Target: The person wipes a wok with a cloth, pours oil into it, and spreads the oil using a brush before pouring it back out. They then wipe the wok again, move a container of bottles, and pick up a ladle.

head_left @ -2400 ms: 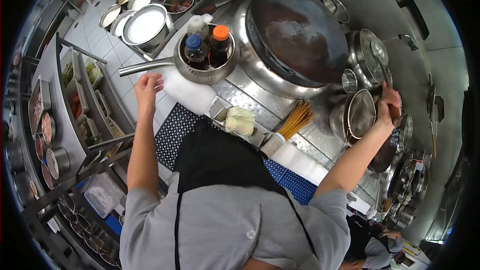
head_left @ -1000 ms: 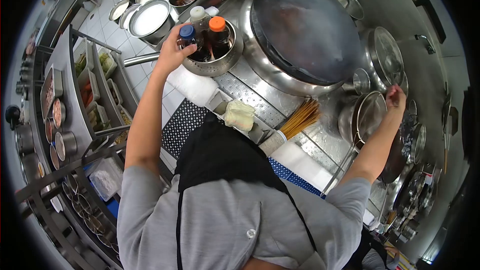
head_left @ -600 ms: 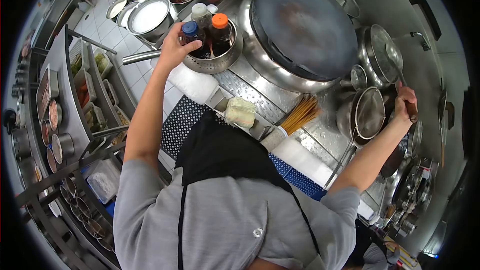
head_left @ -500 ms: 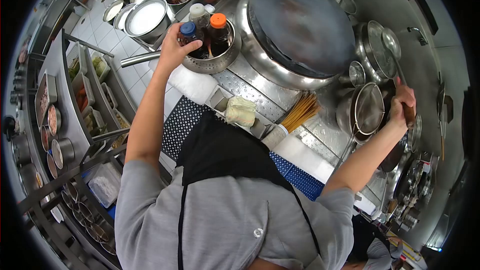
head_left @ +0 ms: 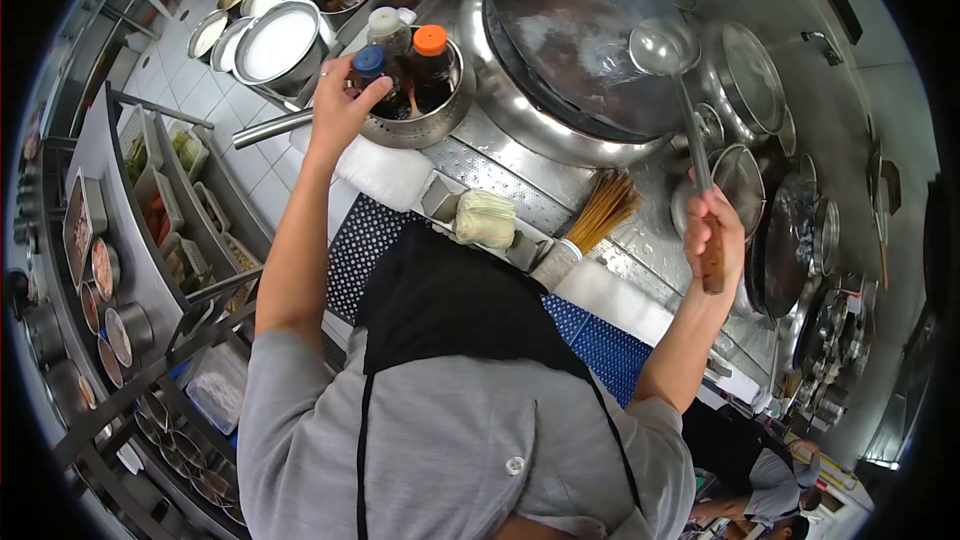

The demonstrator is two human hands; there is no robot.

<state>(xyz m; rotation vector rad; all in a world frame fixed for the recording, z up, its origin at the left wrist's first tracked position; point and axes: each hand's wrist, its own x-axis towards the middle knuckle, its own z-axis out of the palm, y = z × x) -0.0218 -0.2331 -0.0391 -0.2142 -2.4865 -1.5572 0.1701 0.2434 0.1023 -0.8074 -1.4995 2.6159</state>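
Observation:
My left hand (head_left: 343, 105) is closed around the blue-capped bottle (head_left: 369, 63), which stands in a metal pot (head_left: 440, 122) with a long handle. Beside it in that pot are an orange-capped bottle (head_left: 431, 50) of dark liquid and a bottle with a pale cap (head_left: 386, 30). Gripped by its wooden end, a metal ladle (head_left: 693, 135) extends from my right hand (head_left: 718, 230). Its bowl is over the right side of a large wok (head_left: 560, 40), whose dark inside shows wet shine and some steam.
A bamboo brush (head_left: 603, 212) and a folded cloth (head_left: 485, 218) lie along the counter's near edge. Strainers and pots, including a wire strainer (head_left: 738, 180), crowd the right side. Ingredient pots, one with white contents (head_left: 280, 43), stand at upper left. Another person (head_left: 755, 470) is at lower right.
My right hand has moved left with the ladle, bringing its bowl from the pots at right to over the wok. Steam over the wok has thinned. My left hand stays on the bottle.

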